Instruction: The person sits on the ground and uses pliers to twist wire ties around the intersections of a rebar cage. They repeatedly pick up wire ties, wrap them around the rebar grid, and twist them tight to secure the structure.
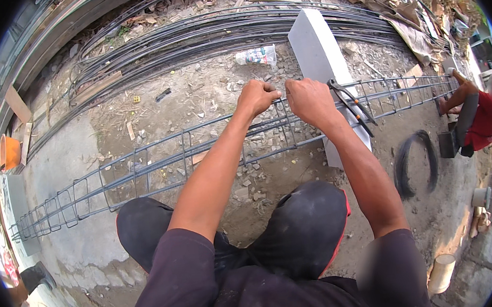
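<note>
A long rebar cage (136,171) of thin bars and square stirrups runs across in front of my knees. My left hand (257,98) is closed at its far top bar, thumb and fingers pinched together. Just to the right, my right hand (312,102) is also closed over the cage, knuckles up. Whatever the fingers of either hand pinch is too small to make out. Black-handled pincers (354,109) lie across the cage's bars beside my right hand. Under that part of the cage stands a pale grey block (317,48).
Loose steel bars (188,31) lie along the far side. A crumpled plastic wrapper (256,55) rests on the gravel. At right lies a black wire coil (401,170); a co-worker in red (485,121) crouches by the cage's far end. An orange bucket (9,152) stands left.
</note>
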Demonstrator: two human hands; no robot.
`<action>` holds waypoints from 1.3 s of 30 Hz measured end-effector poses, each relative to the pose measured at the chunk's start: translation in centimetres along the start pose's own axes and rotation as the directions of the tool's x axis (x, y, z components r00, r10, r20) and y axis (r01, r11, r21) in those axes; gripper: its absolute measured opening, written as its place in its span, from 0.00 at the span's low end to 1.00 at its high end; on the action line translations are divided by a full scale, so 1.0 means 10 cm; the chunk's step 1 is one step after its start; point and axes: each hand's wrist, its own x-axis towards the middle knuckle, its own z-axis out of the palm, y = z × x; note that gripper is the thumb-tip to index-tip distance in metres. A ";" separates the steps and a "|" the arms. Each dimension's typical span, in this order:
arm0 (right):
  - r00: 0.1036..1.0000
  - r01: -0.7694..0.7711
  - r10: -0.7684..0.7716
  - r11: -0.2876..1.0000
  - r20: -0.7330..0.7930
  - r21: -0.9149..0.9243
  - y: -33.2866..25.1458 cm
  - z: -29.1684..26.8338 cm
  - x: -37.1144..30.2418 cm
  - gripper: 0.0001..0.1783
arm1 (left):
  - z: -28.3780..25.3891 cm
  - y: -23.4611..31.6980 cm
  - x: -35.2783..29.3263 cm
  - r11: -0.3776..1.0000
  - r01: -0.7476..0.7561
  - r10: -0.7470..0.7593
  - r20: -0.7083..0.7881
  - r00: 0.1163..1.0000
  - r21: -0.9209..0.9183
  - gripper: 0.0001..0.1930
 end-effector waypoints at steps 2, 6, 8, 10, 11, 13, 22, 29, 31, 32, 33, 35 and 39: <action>0.995 0.095 -0.095 0.995 0.017 -0.030 0.12 -0.06 0.15 0.05 | -0.01 0.04 -0.03 1.000 -0.012 0.012 0.008 1.000 0.023 0.17; 0.973 0.222 -0.211 0.966 0.092 -0.134 0.27 -0.01 0.47 0.05 | 0.01 0.06 -0.05 0.997 -0.058 0.058 0.006 0.998 0.053 0.17; 0.970 0.214 -0.194 0.968 0.148 -0.132 0.33 0.10 0.64 0.04 | 0.01 -0.02 0.00 0.997 -0.055 0.055 0.001 0.998 0.047 0.17; 0.959 0.199 -0.178 0.977 0.219 -0.079 0.40 0.22 0.77 0.05 | -0.02 -0.04 0.00 0.999 -0.044 0.044 0.002 0.999 0.027 0.16; 0.950 0.185 -0.171 0.982 0.262 -0.032 0.43 0.26 0.83 0.05 | -0.02 -0.05 0.00 0.999 -0.039 0.039 0.005 0.999 0.014 0.16; 0.890 0.178 -0.177 0.983 0.421 0.037 0.51 0.37 0.99 0.09 | -0.01 -0.06 -0.04 0.996 -0.074 0.076 -0.027 0.997 0.044 0.16; 0.584 0.064 -0.038 0.998 0.811 0.001 0.59 0.62 1.51 0.21 | 0.04 0.07 -0.17 0.984 -0.181 0.180 -0.075 0.981 0.004 0.13; 0.844 0.020 0.223 0.896 -0.488 0.444 0.55 -0.68 0.53 0.15 | 0.00 0.01 -0.16 0.982 -0.164 0.166 -0.022 0.986 0.091 0.14; 0.772 0.096 0.132 0.943 -0.622 0.319 0.21 -0.67 -0.15 0.13 | 0.01 0.04 -0.18 0.982 -0.169 0.170 -0.005 0.985 0.083 0.15; 0.785 0.177 0.052 0.936 -0.618 0.304 0.03 -0.57 -0.42 0.12 | -0.01 0.00 -0.17 0.983 -0.164 0.165 -0.002 0.986 0.088 0.15; 0.874 0.128 0.003 0.963 -0.486 0.237 -0.04 -0.39 -0.61 0.13 | 0.00 -0.02 -0.14 0.982 -0.166 0.166 0.007 0.986 0.086 0.15; 0.948 0.095 -0.053 0.989 -0.315 0.118 0.10 0.09 -0.80 0.19 | 0.09 -0.01 -0.10 0.974 -0.222 0.223 0.002 0.975 0.042 0.15; 0.974 0.087 -0.081 0.996 -0.213 0.019 0.40 0.66 -0.67 0.36 | 0.09 0.02 -0.06 0.976 -0.216 0.215 0.037 0.976 0.022 0.14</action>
